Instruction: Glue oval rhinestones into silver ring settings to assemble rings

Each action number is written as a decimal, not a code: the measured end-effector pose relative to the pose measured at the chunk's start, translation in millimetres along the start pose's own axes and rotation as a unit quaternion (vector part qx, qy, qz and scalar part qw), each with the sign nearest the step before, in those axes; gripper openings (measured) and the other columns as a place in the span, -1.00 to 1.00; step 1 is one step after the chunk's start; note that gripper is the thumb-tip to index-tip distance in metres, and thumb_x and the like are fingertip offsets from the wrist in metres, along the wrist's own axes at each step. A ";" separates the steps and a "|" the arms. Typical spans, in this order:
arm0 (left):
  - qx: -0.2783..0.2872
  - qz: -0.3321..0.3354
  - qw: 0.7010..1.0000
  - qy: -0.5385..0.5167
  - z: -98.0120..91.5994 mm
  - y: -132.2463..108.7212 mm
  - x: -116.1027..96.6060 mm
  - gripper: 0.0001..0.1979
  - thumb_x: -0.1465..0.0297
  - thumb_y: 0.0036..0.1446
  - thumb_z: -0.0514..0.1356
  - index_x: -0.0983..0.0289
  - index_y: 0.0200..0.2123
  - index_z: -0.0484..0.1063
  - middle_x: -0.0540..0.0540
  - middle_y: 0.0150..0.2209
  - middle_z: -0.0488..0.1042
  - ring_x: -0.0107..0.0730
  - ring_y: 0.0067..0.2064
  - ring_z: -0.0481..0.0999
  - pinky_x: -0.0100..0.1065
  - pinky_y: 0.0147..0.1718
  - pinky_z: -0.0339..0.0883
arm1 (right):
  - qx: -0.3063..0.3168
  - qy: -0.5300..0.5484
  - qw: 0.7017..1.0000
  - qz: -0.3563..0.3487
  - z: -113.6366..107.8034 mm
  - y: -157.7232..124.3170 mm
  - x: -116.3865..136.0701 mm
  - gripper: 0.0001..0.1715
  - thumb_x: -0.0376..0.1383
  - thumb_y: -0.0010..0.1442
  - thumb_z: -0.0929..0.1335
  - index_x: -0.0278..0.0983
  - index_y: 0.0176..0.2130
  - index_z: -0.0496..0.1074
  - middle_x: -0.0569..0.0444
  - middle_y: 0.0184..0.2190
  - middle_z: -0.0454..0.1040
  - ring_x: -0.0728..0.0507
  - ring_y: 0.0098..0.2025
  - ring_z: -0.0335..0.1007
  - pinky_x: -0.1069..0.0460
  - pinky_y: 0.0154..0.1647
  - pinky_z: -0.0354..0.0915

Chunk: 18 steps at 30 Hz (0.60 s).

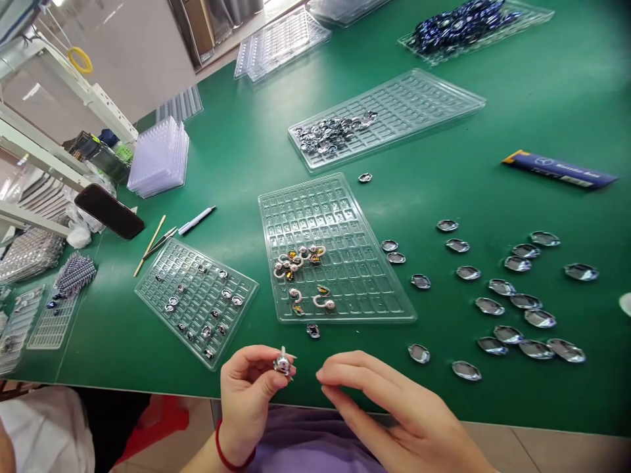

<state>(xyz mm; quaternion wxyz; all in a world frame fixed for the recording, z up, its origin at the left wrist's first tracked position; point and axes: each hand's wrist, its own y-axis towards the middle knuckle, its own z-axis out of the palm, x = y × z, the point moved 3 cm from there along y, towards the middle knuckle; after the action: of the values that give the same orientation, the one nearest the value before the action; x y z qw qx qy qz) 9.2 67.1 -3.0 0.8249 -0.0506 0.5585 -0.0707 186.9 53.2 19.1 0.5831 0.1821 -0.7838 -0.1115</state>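
My left hand [249, 394] pinches a small shiny silver metal fitting [282, 363] between thumb and fingers, above the table's front edge. To its right, my right hand [389, 401] holds nothing that I can see; its thumb and forefinger tips are close together with a narrow gap. Just beyond the hands lies a dark faceted piece [313, 330]. Behind it, a clear compartment tray [365, 282] bears several white curved pieces with silver ends and amber-coloured stones [298, 259]. A smaller clear tray [197, 351] on the left holds scattered silver pieces [225, 293].
Many oval faceted pieces [525, 301] lie loose at right. Farther back are a tray of silver pieces [328, 135], blue pieces [458, 26] and a blue tube [562, 169]. At left are tweezers [162, 242], a pen [197, 220], a phone [109, 210] and stacked trays [158, 157].
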 end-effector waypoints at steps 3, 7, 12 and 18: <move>0.005 0.010 1.000 -0.004 0.1 0.0 -0.4 -0.79 0.41 -0.09 0.49 0.16 -0.31 0.66 -0.01 -0.36 0.71 -0.48 -0.37 0.66 -0.56 -0.32 0.54 | 0.008 0.034 0.999 0.009 2.1 1.0 1.8 -0.77 -0.50 0.27 0.27 -0.20 -0.16 0.36 0.09 -0.30 0.45 0.03 -0.30 0.49 0.22 -0.28 0.43; 0.009 0.017 1.000 0.001 -0.9 -0.5 0.4 -0.78 0.43 -0.11 0.50 0.16 -0.31 0.65 -0.02 -0.36 0.70 -0.49 -0.36 0.66 -0.56 -0.30 0.54 | 0.005 0.039 0.999 0.020 2.4 -2.1 1.9 -0.78 -0.48 0.27 0.28 -0.18 -0.16 0.37 0.10 -0.31 0.41 0.03 -0.33 0.46 0.20 -0.33 0.43; 0.010 0.016 1.000 0.008 -1.0 -1.5 1.9 -0.77 0.45 -0.11 0.50 0.16 -0.31 0.65 -0.02 -0.34 0.70 -0.49 -0.33 0.66 -0.56 -0.27 0.53 | 0.005 0.034 0.999 0.021 1.4 -5.1 0.5 -0.78 -0.49 0.26 0.29 -0.18 -0.17 0.37 0.11 -0.34 0.39 0.03 -0.35 0.44 0.20 -0.35 0.42; 0.007 0.014 1.000 0.011 -0.6 -1.1 1.6 -0.77 0.47 -0.12 0.50 0.15 -0.32 0.66 -0.01 -0.34 0.70 -0.45 -0.33 0.67 -0.55 -0.29 0.54 | 0.012 0.034 0.999 0.023 1.3 -5.1 -1.3 -0.78 -0.48 0.26 0.29 -0.17 -0.16 0.37 0.10 -0.33 0.40 0.02 -0.35 0.45 0.19 -0.35 0.42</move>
<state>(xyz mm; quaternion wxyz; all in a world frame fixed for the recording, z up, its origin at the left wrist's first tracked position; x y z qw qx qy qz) 9.2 65.7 -4.4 0.8199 -0.0361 0.5678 -0.0639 186.7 49.1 15.6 0.6094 0.1744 -0.7691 -0.0823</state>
